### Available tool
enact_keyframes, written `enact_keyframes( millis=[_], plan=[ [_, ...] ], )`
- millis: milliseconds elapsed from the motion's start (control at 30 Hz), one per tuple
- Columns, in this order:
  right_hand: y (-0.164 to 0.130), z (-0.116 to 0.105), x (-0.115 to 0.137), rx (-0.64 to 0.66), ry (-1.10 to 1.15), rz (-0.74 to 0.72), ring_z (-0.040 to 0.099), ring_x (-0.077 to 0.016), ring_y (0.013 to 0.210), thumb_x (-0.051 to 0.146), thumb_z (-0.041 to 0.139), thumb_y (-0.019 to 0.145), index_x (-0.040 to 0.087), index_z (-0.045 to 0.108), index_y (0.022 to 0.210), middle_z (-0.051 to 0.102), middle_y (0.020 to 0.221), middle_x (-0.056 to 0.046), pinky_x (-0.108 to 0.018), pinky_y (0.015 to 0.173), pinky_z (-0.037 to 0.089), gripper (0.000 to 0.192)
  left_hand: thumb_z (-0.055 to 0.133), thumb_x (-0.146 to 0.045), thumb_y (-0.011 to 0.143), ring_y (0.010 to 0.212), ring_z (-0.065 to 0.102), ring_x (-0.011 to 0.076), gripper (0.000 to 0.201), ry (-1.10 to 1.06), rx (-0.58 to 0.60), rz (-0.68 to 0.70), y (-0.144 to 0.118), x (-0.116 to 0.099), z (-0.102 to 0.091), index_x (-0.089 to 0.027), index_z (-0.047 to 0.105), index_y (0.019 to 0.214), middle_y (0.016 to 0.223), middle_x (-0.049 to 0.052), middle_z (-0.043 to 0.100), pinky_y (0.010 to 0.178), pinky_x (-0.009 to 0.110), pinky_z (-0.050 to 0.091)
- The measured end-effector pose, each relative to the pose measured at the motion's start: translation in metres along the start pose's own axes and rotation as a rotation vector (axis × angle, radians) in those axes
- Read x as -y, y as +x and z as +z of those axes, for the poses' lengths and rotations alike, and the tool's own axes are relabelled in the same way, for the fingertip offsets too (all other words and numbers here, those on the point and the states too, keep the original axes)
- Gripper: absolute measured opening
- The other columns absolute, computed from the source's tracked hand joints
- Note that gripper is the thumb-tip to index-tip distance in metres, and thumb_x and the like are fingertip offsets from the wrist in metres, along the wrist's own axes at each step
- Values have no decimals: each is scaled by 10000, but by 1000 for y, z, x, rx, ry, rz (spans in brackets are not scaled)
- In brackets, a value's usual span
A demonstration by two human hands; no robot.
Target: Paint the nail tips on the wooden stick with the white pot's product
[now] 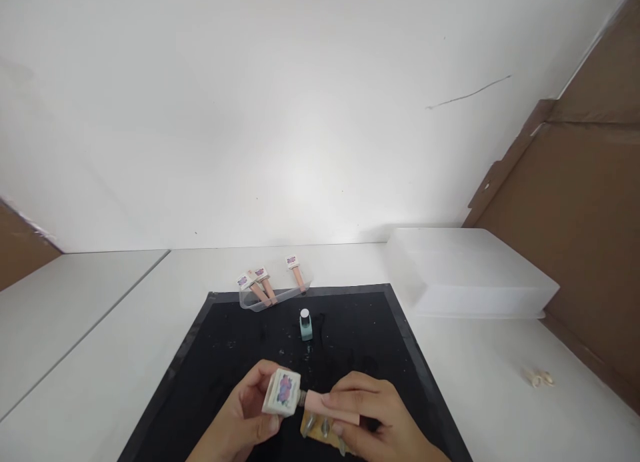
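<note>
- Head view: left hand [245, 415] grips the cap [283, 393] of a pink bottle [330, 407]; right hand [375, 419] clamps its body, low over the black mat [225, 355].
- Behind, a green bottle [305, 325] stands on the mat; a clear tray [273, 292] holds three more pink bottles.
- A white box [470, 272] sits on the desk [100, 355], right.

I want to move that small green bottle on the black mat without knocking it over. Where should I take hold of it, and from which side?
Judging by its pose, grip the green bottle by its squat body, below the narrower white cap, coming from above and the near side. It stands upright and alone on the black mat, with the clear tray of tubes behind it, so the near approach looks freest.
</note>
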State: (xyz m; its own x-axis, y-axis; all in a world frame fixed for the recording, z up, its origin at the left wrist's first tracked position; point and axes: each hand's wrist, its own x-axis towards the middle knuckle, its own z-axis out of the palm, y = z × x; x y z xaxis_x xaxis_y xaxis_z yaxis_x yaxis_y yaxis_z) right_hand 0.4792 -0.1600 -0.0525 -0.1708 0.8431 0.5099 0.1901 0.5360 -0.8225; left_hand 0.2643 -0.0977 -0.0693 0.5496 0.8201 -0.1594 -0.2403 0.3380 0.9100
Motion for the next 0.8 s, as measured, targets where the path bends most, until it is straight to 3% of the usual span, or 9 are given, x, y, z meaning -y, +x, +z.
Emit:
enact_keyframes(
  millis=[167, 267, 467, 600, 800],
  plan=[
    [0, -3, 1, -62, 88, 162, 641, -182, 672, 152, 645, 776, 215, 749, 1008, 693, 789, -82, -282, 594, 501, 262, 866, -408, 517, 598, 454, 102, 432, -15, -116, -9, -3, -10, 5, -243, 686, 874, 697, -37, 584, 586, 218, 343],
    [-2, -3, -1, -136, 98, 308, 567, -143, 578, 259, 666, 786, 217, 762, 957, 640, 730, -49, -253, 522, 452, 201, 851, -418, 542, 613, 486, 122, 428, 25, -206, 17, -4, -18, 7, -251, 681, 898, 745, -23, 614, 591, 234, 358],
    [1, -6, -3, -166, 368, 626, 418, -73, 431, 549, 676, 733, 169, 741, 912, 602, 661, -17, -217, 416, 371, 426, 738, -471, 682, 811, 577, 230, 369, 449, -271, 72, -1, -19, -2, -241, 667, 962, 870, 35, 684, 695, 283, 418],
    [4, -9, -1, -194, 403, 662, 405, -71, 402, 565, 675, 727, 150, 729, 892, 610, 602, -10, -217, 405, 363, 450, 705, -447, 720, 776, 565, 226, 345, 760, -285, 78, 1, -13, -4, -241, 670, 995, 877, 39, 686, 714, 295, 412],
    [5, -7, 0, -205, 423, 695, 397, -61, 390, 610, 678, 692, 137, 713, 873, 597, 557, 3, -208, 408, 329, 508, 727, -337, 694, 832, 583, 264, 298, 808, -266, 53, 6, -1, -7, -278, 712, 985, 932, 49, 715, 679, 285, 394]
  ],
)
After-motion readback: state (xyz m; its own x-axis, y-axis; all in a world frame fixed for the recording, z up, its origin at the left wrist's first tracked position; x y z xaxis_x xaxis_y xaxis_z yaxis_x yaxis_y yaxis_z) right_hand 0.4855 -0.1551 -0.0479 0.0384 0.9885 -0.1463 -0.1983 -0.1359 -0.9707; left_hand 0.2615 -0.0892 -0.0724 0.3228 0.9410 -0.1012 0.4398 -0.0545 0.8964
